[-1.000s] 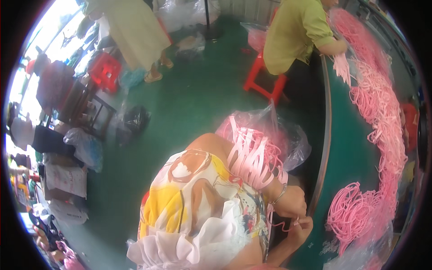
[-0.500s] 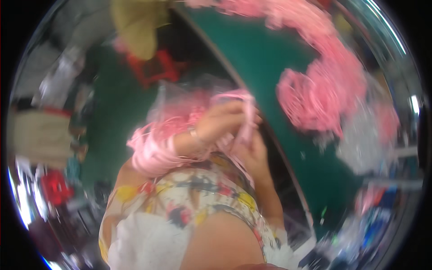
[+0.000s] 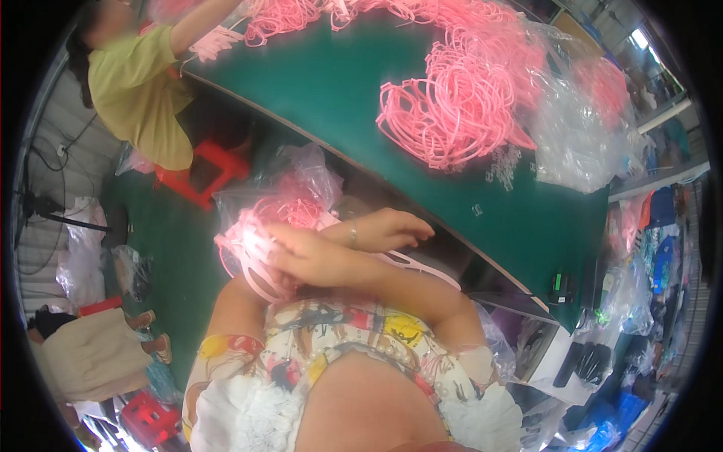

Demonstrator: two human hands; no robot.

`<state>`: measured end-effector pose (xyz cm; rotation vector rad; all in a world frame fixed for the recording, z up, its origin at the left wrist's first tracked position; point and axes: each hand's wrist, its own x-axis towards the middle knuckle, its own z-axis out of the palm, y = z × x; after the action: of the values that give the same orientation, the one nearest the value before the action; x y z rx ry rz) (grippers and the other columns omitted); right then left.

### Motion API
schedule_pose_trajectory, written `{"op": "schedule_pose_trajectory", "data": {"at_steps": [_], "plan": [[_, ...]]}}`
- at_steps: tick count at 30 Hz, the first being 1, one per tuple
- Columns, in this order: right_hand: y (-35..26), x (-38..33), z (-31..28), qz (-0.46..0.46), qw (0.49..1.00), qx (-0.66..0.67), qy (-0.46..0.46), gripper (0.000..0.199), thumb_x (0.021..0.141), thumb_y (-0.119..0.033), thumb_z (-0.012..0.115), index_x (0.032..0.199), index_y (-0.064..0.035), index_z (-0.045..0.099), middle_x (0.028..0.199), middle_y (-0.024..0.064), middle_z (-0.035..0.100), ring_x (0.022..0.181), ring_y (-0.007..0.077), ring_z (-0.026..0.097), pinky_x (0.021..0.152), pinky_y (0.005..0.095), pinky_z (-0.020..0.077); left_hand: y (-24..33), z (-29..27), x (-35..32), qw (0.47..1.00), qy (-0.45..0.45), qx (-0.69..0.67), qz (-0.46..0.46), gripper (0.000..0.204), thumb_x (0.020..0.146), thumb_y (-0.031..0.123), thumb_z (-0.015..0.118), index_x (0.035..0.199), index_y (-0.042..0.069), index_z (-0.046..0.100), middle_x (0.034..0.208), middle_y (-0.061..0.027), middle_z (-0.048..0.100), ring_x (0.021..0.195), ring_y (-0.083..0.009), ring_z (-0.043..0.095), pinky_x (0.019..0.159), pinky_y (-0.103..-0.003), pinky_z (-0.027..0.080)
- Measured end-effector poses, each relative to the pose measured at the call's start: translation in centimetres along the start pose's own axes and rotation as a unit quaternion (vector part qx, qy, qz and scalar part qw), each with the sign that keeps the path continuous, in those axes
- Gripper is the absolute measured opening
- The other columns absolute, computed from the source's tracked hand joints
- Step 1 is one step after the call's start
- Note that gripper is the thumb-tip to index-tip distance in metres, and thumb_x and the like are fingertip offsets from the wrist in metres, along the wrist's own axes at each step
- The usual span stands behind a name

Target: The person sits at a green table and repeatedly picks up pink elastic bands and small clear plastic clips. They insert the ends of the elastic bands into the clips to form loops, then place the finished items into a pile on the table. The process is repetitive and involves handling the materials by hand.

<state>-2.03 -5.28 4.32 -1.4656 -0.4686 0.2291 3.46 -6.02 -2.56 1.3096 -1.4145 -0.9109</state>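
Note:
A bundle of pink plastic loop-shaped frames [image 3: 252,260] sits against my lap, above my flowered dress. My right hand [image 3: 305,256] reaches across from the right and grips the bundle with curled fingers. My left hand [image 3: 392,228], with a bracelet at the wrist, lies just beyond it with fingers straight. It presses on pink strips [image 3: 422,270] that stick out toward the table edge. Behind my hands stands a clear plastic bag [image 3: 301,184] holding more pink frames.
A green table [image 3: 339,83] curves across the top with a big tangle of pink frames [image 3: 459,98] and clear bags [image 3: 576,135]. A small black device [image 3: 558,287] lies near its corner. A co-worker in a yellow-green top [image 3: 135,90] sits on a red stool [image 3: 203,177] at far left.
The view has swung so the table now fills the top. My hands have come down from the raised pink frames onto the bundle at my lap.

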Motion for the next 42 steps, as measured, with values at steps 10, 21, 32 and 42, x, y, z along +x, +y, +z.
{"op": "schedule_pose_trajectory", "data": {"at_steps": [10, 21, 32, 42], "plan": [[-1.3, -2.4, -7.2, -0.140, 0.820, -0.536, 0.145, 0.009, 0.077, -0.015, 0.061, 0.080, -0.0067, 0.063, 0.079, 0.0097, 0.064, 0.073, 0.0296, 0.060, 0.068, 0.0406, 0.0478, -1.3, 1.7, -0.1, 0.941, 0.044, 0.315, 0.111, 0.032, 0.075, 0.012, 0.064, 0.107, 0.005, 0.061, 0.109, -0.0170, 0.060, 0.101, -0.0295, 0.058, 0.083, -0.040, 0.048], [1.8, -6.9, -15.0, 0.043, 0.634, -0.619, 0.461, 0.011, 0.079, -0.014, 0.067, 0.086, -0.0062, 0.064, 0.076, 0.0101, 0.063, 0.072, 0.0288, 0.061, 0.063, 0.0390, 0.0465, 1.9, -8.8, 2.2, 0.830, 0.525, 0.186, 0.018, 0.017, 0.079, 0.011, 0.068, 0.093, 0.002, 0.064, 0.083, -0.0125, 0.063, 0.071, -0.0257, 0.061, 0.061, -0.034, 0.049], [1.1, -8.8, -16.6, 0.090, 0.663, -0.532, 0.520, 0.012, 0.082, -0.016, 0.067, 0.084, -0.0047, 0.063, 0.072, 0.0118, 0.063, 0.067, 0.0283, 0.062, 0.060, 0.0378, 0.0467, 0.1, -9.6, 1.9, 0.860, 0.501, 0.099, 0.008, 0.013, 0.094, 0.008, 0.055, 0.100, -0.003, 0.058, 0.091, -0.0088, 0.064, 0.074, -0.0134, 0.066, 0.063, -0.024, 0.051], [2.4, -9.7, -14.9, 0.018, 0.719, -0.411, 0.560, 0.018, 0.086, -0.013, 0.064, 0.100, -0.0023, 0.059, 0.071, 0.0086, 0.062, 0.063, 0.0170, 0.060, 0.058, 0.0289, 0.0453, -0.9, -8.9, 1.3, 0.865, 0.500, -0.052, 0.010, 0.016, 0.097, 0.011, 0.051, 0.103, -0.003, 0.054, 0.092, -0.0093, 0.063, 0.075, -0.0138, 0.065, 0.066, -0.025, 0.052]]}}
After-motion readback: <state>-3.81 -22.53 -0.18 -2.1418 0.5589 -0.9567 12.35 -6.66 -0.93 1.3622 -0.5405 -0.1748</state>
